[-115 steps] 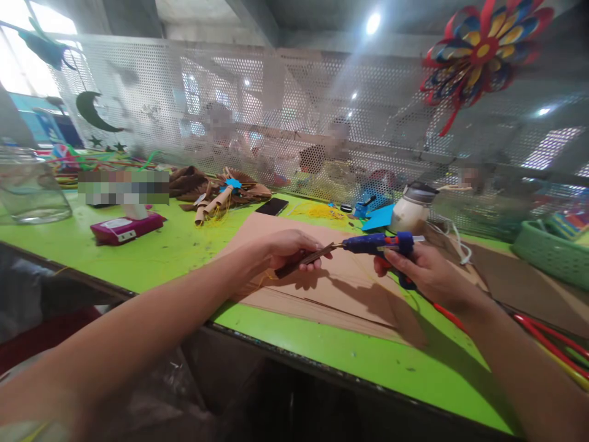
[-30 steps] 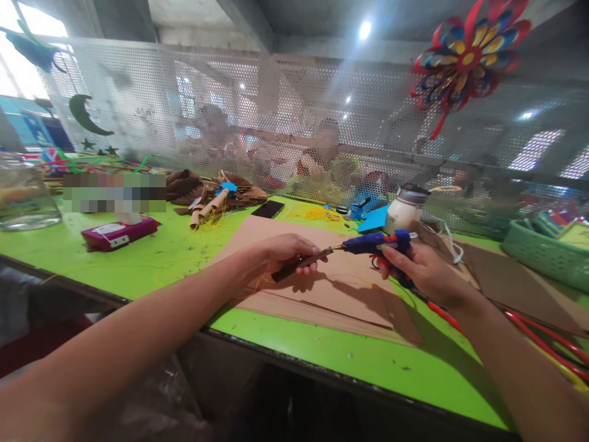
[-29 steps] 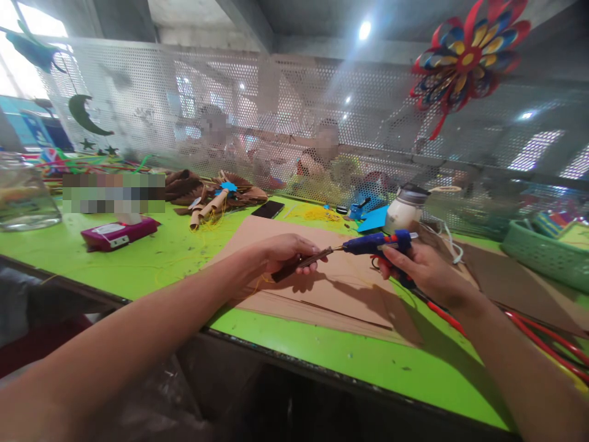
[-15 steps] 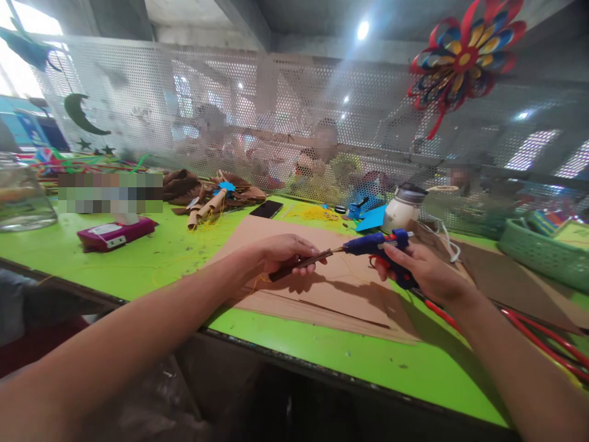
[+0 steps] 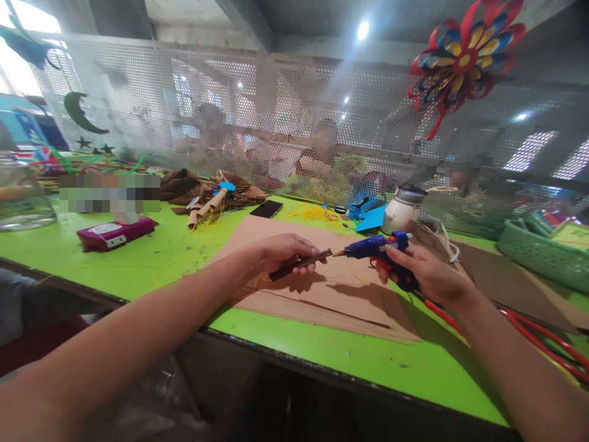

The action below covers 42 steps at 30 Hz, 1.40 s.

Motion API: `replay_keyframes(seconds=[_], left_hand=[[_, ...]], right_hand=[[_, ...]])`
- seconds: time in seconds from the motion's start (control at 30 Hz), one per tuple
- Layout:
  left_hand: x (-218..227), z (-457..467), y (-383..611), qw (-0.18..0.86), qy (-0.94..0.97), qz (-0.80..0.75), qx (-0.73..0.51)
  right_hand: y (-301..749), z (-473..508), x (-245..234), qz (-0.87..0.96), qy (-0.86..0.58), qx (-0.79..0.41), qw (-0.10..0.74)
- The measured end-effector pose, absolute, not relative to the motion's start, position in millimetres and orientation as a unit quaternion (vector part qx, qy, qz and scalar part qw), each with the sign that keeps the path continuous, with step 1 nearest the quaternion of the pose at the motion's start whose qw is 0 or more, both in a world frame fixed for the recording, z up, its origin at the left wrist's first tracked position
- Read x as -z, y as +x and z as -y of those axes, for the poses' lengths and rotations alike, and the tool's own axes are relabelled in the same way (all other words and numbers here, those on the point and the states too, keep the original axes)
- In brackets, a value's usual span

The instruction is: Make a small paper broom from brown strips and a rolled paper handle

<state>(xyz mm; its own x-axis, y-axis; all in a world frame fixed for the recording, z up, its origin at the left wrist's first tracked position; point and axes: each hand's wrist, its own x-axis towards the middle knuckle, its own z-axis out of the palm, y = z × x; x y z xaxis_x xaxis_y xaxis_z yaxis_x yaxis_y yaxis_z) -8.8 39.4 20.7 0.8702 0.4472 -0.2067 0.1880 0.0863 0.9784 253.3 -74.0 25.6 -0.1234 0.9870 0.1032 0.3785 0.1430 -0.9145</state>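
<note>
Between the fingers of my left hand [image 5: 294,253] is a narrow folded strip of dark brown paper [image 5: 286,271], its far end tilted up toward the right. My right hand [image 5: 426,269] is wrapped round a blue glue gun [image 5: 368,247] with a red trigger. The nozzle tip points left, just short of the strip's right end. Both hands are raised over a stack of tan paper sheets [image 5: 276,304], on which a thin dark strip [image 5: 345,313] lies near the front edge.
On the green table [image 5: 294,334] stand a magenta tissue pack [image 5: 117,236], a phone [image 5: 267,209], a white jar [image 5: 401,212] and a green basket [image 5: 538,258]. Brown paper pieces [image 5: 214,202] lie behind. Red-handled scissors [image 5: 543,337] rest at right. Beyond a perforated screen are people.
The glue gun has drawn back slightly to the right, so its nozzle is now apart from the end of the paper strip. My left hand has barely moved.
</note>
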Motion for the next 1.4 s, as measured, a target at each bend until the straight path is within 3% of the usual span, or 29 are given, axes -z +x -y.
replay_keyframes(seconds=[1.2,1.4], left_hand=[[-22,-38,-8,0.695,0.671,-0.243,-0.087],[-23,-35,-9,0.679,0.683,-0.252,-0.095]], right_hand=[[245,73,-24,0.630,-0.516,-0.408,0.413],[252,73,-26,0.614,-0.502,-0.401,0.459]])
